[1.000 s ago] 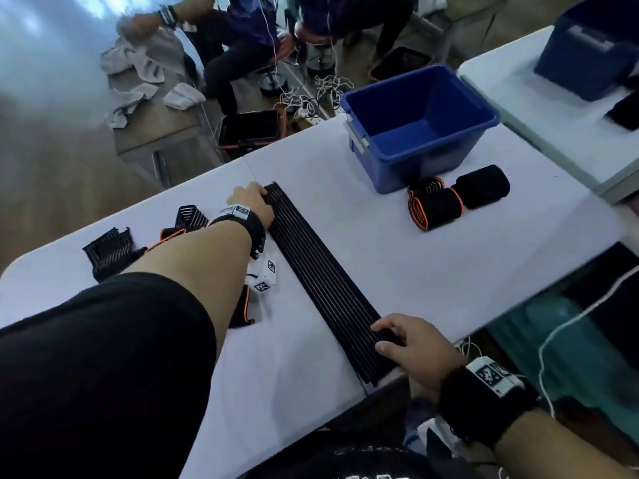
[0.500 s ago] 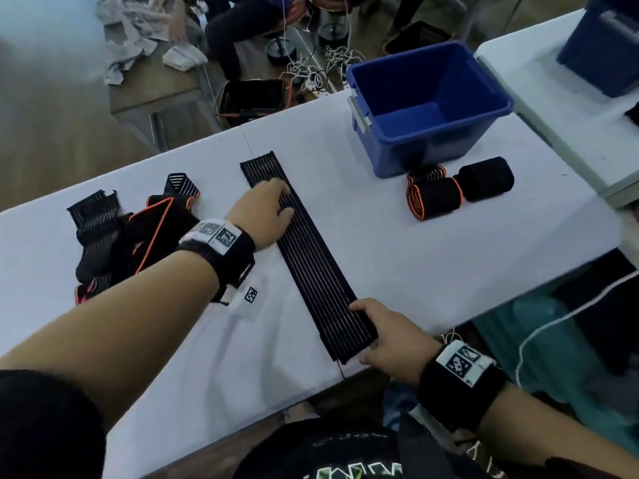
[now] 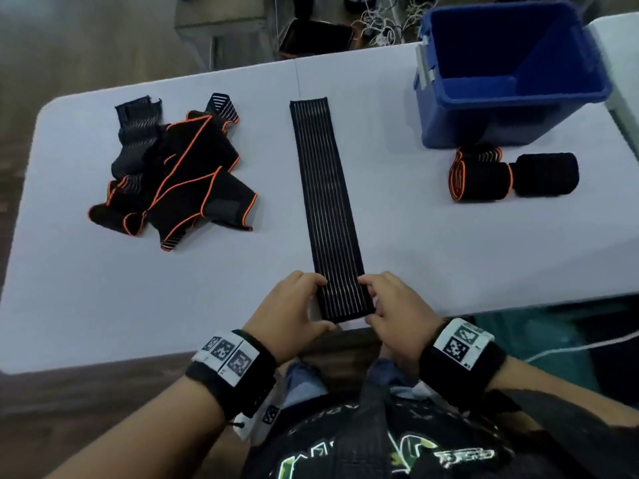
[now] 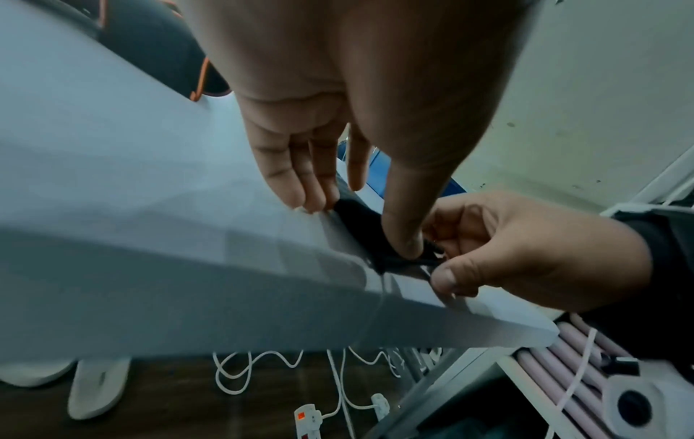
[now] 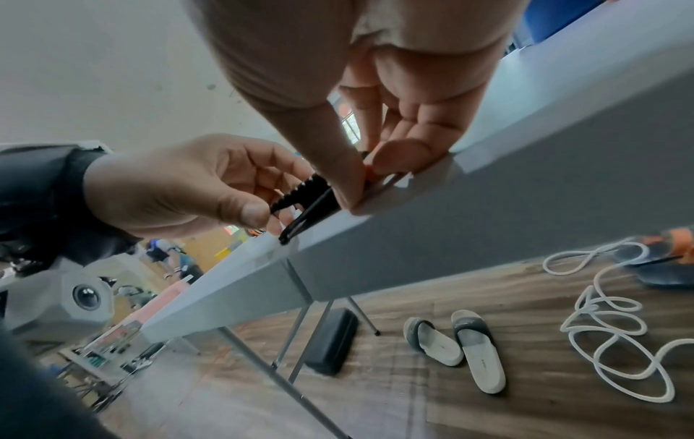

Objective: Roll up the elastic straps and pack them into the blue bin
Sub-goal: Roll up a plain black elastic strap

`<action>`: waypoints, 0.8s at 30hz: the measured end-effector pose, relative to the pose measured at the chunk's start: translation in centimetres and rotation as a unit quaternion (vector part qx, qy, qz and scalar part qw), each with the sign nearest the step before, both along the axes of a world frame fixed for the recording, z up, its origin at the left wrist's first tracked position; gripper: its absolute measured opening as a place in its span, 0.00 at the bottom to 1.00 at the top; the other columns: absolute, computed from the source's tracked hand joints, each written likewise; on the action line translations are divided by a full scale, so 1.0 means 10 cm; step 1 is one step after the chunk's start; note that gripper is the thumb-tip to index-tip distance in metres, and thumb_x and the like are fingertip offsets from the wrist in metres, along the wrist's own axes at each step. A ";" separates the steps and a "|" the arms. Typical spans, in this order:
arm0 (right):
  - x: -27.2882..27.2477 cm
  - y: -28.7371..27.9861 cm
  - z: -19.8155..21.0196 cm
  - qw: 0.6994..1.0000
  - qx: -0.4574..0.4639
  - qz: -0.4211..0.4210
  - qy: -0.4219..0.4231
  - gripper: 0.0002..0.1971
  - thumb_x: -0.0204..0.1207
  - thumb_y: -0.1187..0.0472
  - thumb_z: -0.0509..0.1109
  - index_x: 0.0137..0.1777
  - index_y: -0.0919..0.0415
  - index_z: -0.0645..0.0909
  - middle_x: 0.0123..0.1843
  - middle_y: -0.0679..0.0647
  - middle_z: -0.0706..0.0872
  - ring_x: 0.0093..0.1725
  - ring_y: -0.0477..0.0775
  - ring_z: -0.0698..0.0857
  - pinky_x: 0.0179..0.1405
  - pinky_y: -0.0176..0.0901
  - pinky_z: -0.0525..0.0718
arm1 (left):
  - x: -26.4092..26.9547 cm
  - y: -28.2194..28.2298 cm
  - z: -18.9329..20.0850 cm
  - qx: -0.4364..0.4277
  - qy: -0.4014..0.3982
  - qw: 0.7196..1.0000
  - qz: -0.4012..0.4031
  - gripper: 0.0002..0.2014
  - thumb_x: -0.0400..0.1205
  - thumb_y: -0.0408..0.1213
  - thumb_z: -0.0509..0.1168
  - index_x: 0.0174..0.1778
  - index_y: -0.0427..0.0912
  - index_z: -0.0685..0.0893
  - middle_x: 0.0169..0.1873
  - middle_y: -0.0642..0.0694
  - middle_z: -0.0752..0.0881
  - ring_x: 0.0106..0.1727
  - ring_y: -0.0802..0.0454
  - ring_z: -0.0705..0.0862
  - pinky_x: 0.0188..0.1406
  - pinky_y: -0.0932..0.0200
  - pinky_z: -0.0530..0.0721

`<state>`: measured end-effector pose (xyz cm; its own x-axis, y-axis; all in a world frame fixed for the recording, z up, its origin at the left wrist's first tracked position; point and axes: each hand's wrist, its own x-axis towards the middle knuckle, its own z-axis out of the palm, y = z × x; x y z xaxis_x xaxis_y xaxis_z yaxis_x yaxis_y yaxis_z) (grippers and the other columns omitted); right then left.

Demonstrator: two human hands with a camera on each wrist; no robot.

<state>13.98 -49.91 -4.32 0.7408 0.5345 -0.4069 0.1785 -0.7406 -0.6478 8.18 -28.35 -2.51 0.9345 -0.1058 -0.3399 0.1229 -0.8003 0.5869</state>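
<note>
A long black striped elastic strap (image 3: pixel 326 209) lies flat and straight on the white table (image 3: pixel 449 254), its near end at the table's front edge. My left hand (image 3: pixel 320 302) pinches the near end's left corner and my right hand (image 3: pixel 368 300) pinches its right corner. In the right wrist view the strap end (image 5: pixel 304 196) is lifted a little off the table edge between both thumbs. The blue bin (image 3: pixel 511 108) stands at the far right; what shows of its inside is bare. Two rolled straps (image 3: pixel 480 179) (image 3: pixel 548 174) lie just in front of it.
A pile of unrolled black straps with orange trim (image 3: pixel 173 171) lies on the table's left part. A second table edge (image 3: pixel 622 63) shows at the far right. Under the table are white cables (image 5: pixel 608 326), slippers (image 5: pixel 462 347) and a power strip (image 4: pixel 311 418).
My left hand slid from the strap's far end back to its near end, beside the right hand. The strap now lies straight away from me, and both hands hold its near edge.
</note>
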 end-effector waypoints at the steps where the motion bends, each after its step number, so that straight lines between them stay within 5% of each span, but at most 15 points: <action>1: 0.02 0.00 0.00 1.000 0.002 0.008 -0.005 0.32 0.73 0.68 0.73 0.78 0.56 0.71 0.66 0.53 0.77 0.56 0.54 0.83 0.58 0.33 0.73 | -0.04 -0.02 -0.03 0.001 -0.008 1.000 0.009 0.36 0.68 0.48 0.83 0.71 0.45 0.79 0.60 0.48 0.80 0.59 0.51 0.80 0.62 0.59 0.78; 6: 0.05 -0.01 0.01 0.998 0.010 0.052 -0.026 0.33 0.72 0.68 0.74 0.78 0.60 0.72 0.61 0.53 0.80 0.58 0.54 0.81 0.58 0.29 0.68 | -0.22 -0.14 -0.16 0.016 -0.065 0.997 0.046 0.29 0.68 0.36 0.79 0.67 0.41 0.82 0.60 0.44 0.80 0.60 0.43 0.79 0.65 0.56 0.76; 11: 0.05 -0.03 -0.04 0.993 0.018 0.090 -0.076 0.27 0.70 0.71 0.76 0.70 0.62 0.81 0.48 0.44 0.74 0.50 0.54 0.83 0.52 0.28 0.69 | -0.30 -0.16 -0.23 0.036 -0.102 0.992 0.062 0.27 0.69 0.38 0.81 0.64 0.41 0.85 0.57 0.46 0.82 0.56 0.44 0.79 0.60 0.51 0.81; 20: 0.14 0.00 -0.04 0.993 0.032 0.070 -0.086 0.15 0.78 0.65 0.72 0.64 0.58 0.86 0.50 0.54 0.85 0.50 0.55 0.85 0.53 0.39 0.77 | -0.24 -0.04 -0.27 0.001 -0.124 0.991 0.048 0.22 0.74 0.32 0.75 0.66 0.40 0.87 0.55 0.44 0.85 0.54 0.45 0.85 0.58 0.53 0.85; 24: 0.16 0.01 0.00 0.996 0.022 0.057 -0.062 0.13 0.80 0.61 0.71 0.64 0.56 0.87 0.50 0.52 0.86 0.51 0.54 0.85 0.55 0.44 0.80 | -0.20 0.00 -0.31 -0.001 -0.135 0.989 0.052 0.14 0.75 0.32 0.75 0.57 0.41 0.90 0.51 0.46 0.88 0.50 0.46 0.87 0.53 0.54 0.86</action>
<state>15.54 -49.76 -4.32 0.7177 0.6330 -0.2902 0.3410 -0.6829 -0.6461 6.20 -28.35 -5.58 0.9972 -0.0040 -0.0752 0.0430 -0.7898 0.6118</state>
